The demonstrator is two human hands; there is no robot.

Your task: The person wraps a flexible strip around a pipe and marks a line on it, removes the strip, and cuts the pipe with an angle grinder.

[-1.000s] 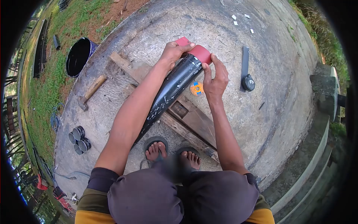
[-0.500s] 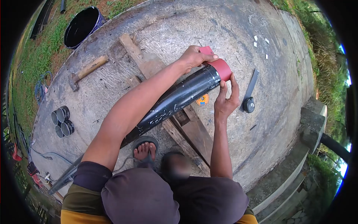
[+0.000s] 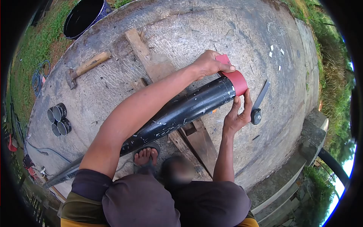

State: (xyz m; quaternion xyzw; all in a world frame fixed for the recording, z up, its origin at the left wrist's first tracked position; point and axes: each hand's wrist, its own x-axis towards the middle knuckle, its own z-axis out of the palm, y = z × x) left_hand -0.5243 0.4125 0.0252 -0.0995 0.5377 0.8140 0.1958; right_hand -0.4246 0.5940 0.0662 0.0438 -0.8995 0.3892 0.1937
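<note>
A long black pipe (image 3: 181, 109) with scuffed white marks slants up to the right across wooden boards. Around its upper end curves a red strip (image 3: 239, 84), one end of which sticks up past the rim. My left hand (image 3: 211, 66) reaches over the pipe and pinches the strip between thumb and fingers on the top side. Below the pipe end, my right hand (image 3: 238, 116) has its thumb and fingers pressed at the strip's lower edge. The pipe hides the strip's underside.
Nearby lie a hammer (image 3: 86, 69), several short black pipe pieces (image 3: 58, 118), wooden boards (image 3: 198, 142) and a flat grey blade with a dark round end (image 3: 256, 115). A dark bucket (image 3: 85, 18) stands at upper left. Concrete steps (image 3: 287, 166) are at right.
The pipe end and both hands sit slightly further right and lower in the picture, as the whole view shifts. An orange round thing under the pipe is now mostly hidden. Both hands keep their hold.
</note>
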